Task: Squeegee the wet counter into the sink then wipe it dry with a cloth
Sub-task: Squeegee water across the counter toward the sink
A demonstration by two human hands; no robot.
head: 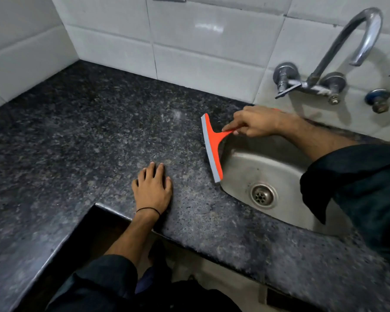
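Observation:
An orange squeegee (212, 145) with a grey rubber blade stands on the dark speckled granite counter (88, 136), its blade along the left rim of the steel sink (286, 167). My right hand (254, 122) grips its orange handle, reaching over the sink from the right. My left hand (152, 188) lies flat on the counter near the front edge, fingers spread, left of the sink. No cloth is in view.
A chrome wall tap (338, 52) curves above the sink on the white tiled wall (167, 37). The sink drain (262, 195) is at the basin's bottom. The counter turns in an L to the left, with a dark gap (95, 226) below its front edge.

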